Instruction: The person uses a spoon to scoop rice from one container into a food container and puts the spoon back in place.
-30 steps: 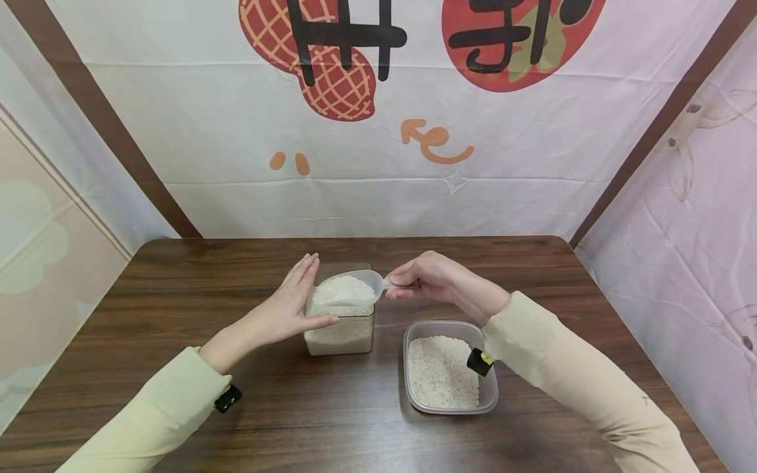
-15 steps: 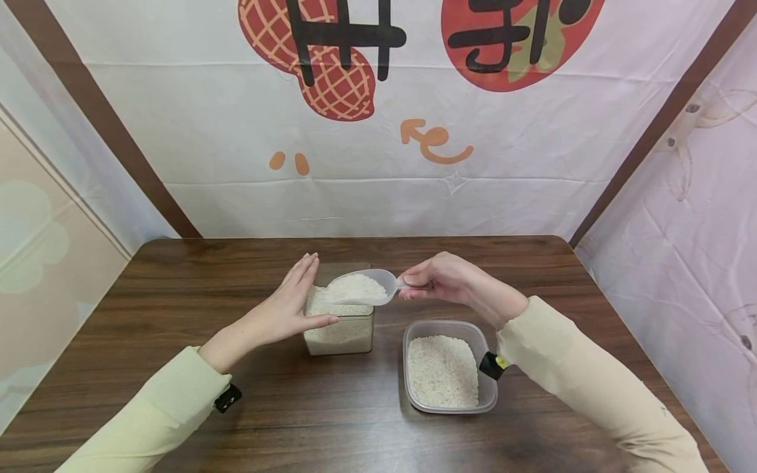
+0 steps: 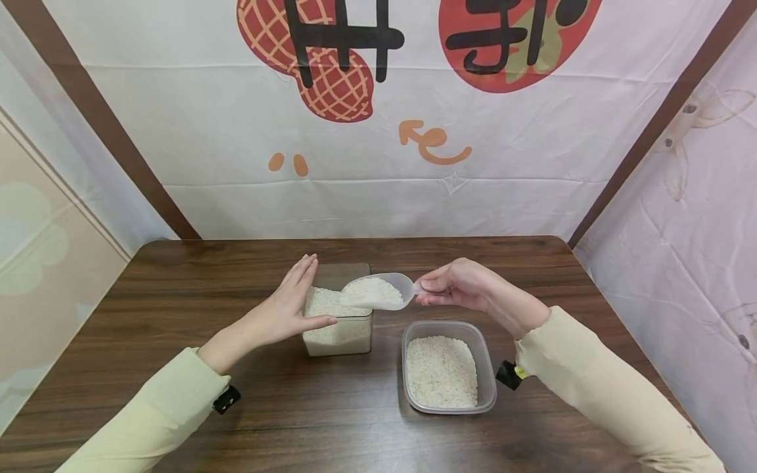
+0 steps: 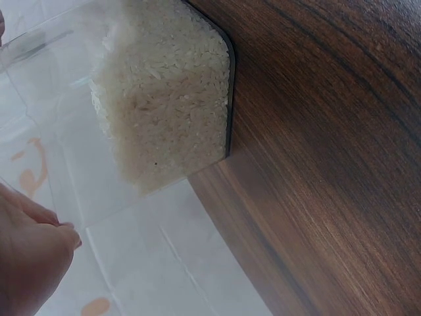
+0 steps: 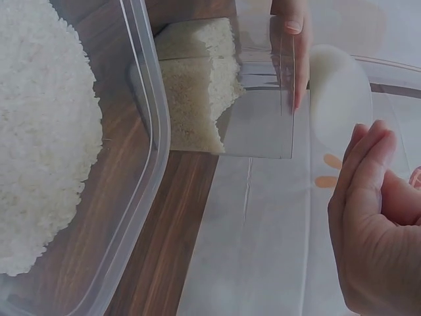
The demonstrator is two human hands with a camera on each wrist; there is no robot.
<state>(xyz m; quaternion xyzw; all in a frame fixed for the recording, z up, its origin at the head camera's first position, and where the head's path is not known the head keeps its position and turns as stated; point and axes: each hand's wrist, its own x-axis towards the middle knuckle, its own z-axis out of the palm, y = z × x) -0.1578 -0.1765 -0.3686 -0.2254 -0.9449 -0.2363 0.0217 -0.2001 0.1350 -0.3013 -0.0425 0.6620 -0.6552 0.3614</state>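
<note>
My right hand pinches the handle of a translucent white scoop heaped with white rice. The scoop is nearly level, its bowl overlapping the right rim of a clear square canister. Rice fills the lower part of that canister, as the left wrist view shows. My left hand rests on the canister's left side, fingers straight and thumb stretched along the front. The scoop's pale bowl also appears beyond my right fingers in the right wrist view.
A shallow translucent tub holding rice stands on the dark wood table, right of the canister and below my right forearm. A printed white cloth hangs behind the table's back edge.
My right hand has moved to the right with the loaded scoop, from over the canister to its right rim. My left hand has stayed in place.
</note>
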